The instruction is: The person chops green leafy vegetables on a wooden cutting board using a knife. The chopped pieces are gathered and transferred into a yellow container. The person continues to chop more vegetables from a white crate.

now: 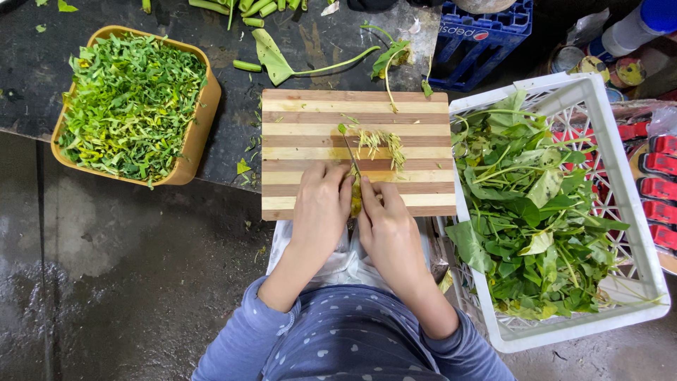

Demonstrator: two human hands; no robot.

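Note:
My left hand (321, 208) and my right hand (388, 226) meet at the near edge of a striped wooden cutting board (416, 113). Both close around a small yellow-green leafy stem (355, 201) held between them. Its thin stalk (349, 152) runs away from me across the board, ending in a small green tip. A little pile of pale cut shreds (382, 144) lies just right of that stalk. Whether either hand also holds a blade is hidden by the fingers.
An orange tub (201, 120) full of shredded greens sits at the left on a dark table (42, 77). A white plastic crate (620, 176) of whole leafy greens stands at the right. Behind the board are loose leaves (271, 56), cut stems (254, 8) and a blue crate (479, 42). The floor (120, 282) looks wet.

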